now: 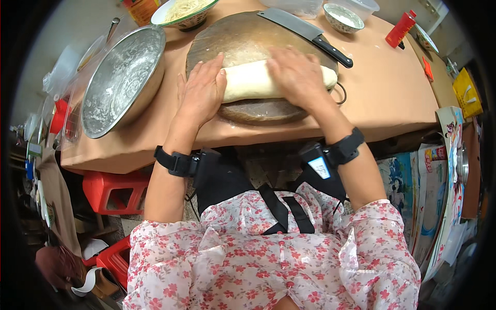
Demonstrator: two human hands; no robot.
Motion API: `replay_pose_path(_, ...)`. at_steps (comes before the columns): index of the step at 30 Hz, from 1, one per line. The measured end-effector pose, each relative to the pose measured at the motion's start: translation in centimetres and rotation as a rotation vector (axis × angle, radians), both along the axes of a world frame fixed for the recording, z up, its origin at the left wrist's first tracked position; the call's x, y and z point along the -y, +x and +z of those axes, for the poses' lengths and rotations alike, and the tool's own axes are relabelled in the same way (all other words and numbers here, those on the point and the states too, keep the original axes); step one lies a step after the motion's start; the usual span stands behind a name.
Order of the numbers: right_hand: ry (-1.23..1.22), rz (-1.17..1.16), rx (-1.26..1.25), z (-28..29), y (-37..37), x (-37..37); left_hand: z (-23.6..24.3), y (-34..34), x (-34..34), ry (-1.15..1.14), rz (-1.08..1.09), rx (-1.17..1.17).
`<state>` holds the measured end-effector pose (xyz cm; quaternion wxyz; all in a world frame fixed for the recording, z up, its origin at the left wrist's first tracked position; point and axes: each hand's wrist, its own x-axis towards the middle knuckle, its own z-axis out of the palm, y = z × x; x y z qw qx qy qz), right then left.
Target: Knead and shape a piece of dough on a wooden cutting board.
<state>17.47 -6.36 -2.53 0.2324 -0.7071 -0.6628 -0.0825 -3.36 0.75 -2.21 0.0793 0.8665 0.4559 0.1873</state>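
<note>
A thick, pale log of dough [248, 82] lies crosswise on a round wooden cutting board [227, 39]. My left hand [204, 85] rests on the log's left end, fingers stretched out and pointing away from me. Toward the right end, my right hand [295, 72] lies over the top of the dough with its fingers extended, slightly blurred. Both palms touch the dough without wrapping round it. A cleaver [297, 26] with a black handle lies across the board's far right edge, its handle reaching past the rim.
A large metal bowl dusted with flour [121, 77] stands tilted-looking at the left. Behind the board are a bowl of pale shreds [183, 13] and a small bowl of white powder [343, 18]. A red bottle [400, 29] lies at the right; a red stool [113, 191] is under the table.
</note>
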Motion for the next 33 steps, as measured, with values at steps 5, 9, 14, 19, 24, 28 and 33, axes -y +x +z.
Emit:
replay_pose_path(5,-0.059,-0.148,-0.117,-1.1,5.6,2.2,0.0,-0.1,0.2,0.014,0.006,-0.006)
replay_pose_path(9,0.031,-0.171,-0.253,-2.3,7.0,3.2,0.4,0.3,0.3,0.029,0.012,-0.058)
replay_pose_path(14,0.049,-0.182,-0.279,-2.2,6.7,3.1,0.8,3.5,0.8,0.105,-0.051,-0.197)
replay_pose_path(19,0.072,-0.192,-0.254,-2.5,6.5,3.1,1.7,9.4,1.8,0.082,-0.148,-0.208)
replay_pose_path(24,0.105,-0.188,-0.235,-2.8,6.7,3.2,0.7,13.6,3.7,0.285,-0.305,-0.162)
replay_pose_path(28,0.084,-0.163,-0.237,-2.8,7.0,3.3,0.5,13.1,3.5,0.235,-0.344,-0.122)
replay_pose_path(33,0.045,-0.185,-0.225,-2.5,6.7,3.4,1.5,11.4,2.8,0.088,-0.342,-0.153)
